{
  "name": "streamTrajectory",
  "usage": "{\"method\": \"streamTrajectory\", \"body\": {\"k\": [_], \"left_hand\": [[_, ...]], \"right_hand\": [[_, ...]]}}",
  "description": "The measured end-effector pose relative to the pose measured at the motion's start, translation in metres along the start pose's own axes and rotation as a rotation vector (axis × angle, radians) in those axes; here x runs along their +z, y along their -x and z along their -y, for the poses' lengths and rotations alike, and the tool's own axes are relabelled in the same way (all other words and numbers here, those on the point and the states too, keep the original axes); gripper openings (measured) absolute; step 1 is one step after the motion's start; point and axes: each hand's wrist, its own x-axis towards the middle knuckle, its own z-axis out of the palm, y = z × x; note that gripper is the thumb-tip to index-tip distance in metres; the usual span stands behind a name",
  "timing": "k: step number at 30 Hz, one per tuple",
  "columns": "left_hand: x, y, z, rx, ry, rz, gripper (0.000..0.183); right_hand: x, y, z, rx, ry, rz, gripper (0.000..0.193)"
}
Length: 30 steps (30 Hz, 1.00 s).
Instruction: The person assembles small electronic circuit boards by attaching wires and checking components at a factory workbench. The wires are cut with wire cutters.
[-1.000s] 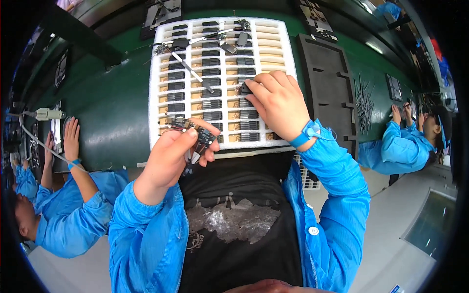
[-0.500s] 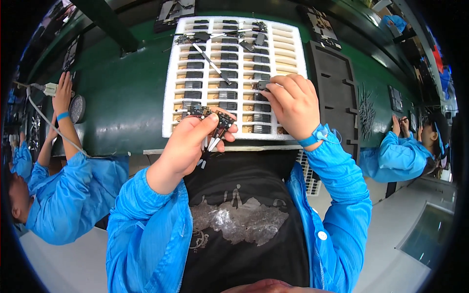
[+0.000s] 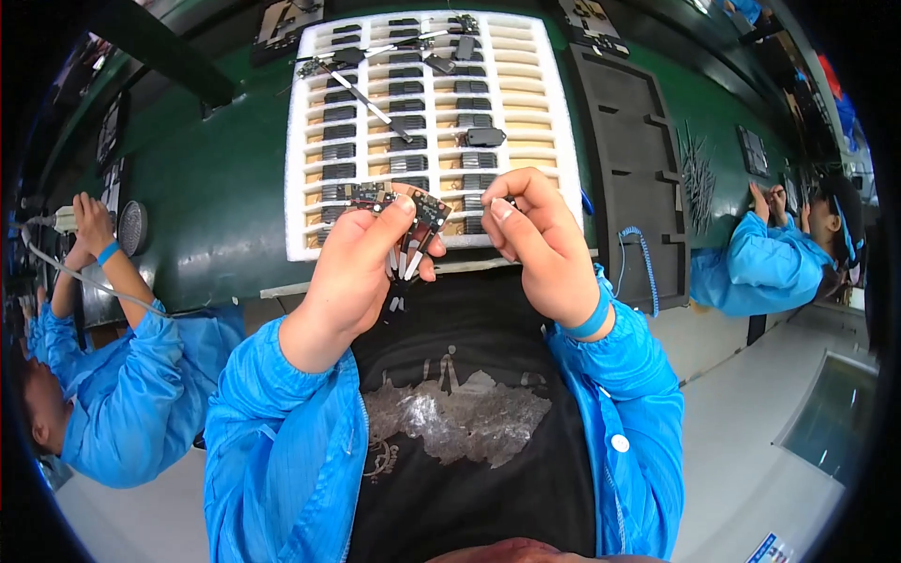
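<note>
My left hand (image 3: 361,246) is closed on a fanned bunch of small black circuit boards (image 3: 424,208), thumb on top. Pale strips hang from the boards below the fingers. To its right, my right hand (image 3: 537,230) is curled over the near edge of the tray, thumb against the fingers. A small dark bit shows at the fingertips, too little to name. Beyond that hand a flat black rectangular part (image 3: 485,137) lies across the slots of the white foam tray (image 3: 295,174). Black parts fill many slots in rows.
Circuit boards with long strips (image 3: 366,101) lie across the tray's far left. To the right stands a dark grey tray (image 3: 624,141) with a blue coiled cord (image 3: 646,267). Thin dark strips (image 3: 697,178) lie farther right. Co-workers in blue sit on both sides; a round dish (image 3: 133,228) is at left.
My right hand has drawn back from the flat black part toward me, leaving it on the tray. The left hand still holds the boards. The whole view has shifted slightly.
</note>
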Motion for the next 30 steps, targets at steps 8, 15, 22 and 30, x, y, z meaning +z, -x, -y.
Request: {"method": "streamTrajectory", "body": {"k": [8,15,22,30], "left_hand": [[0.004,0.002,0.005,-0.008,0.045,0.012,0.028],[0.000,0.006,0.011,-0.005,0.080,0.006,0.024],[-0.002,0.010,0.015,0.014,0.084,-0.032,0.025],[-0.002,0.009,0.015,0.006,0.082,-0.044,0.029]], "right_hand": [[0.004,0.006,-0.003,0.057,-0.147,0.004,0.008],[0.017,0.011,-0.008,-0.030,0.103,-0.099,0.006],[0.023,0.010,-0.013,-0.301,0.378,-0.139,0.009],[0.024,0.006,-0.011,-0.451,0.680,-0.152,0.011]]}}
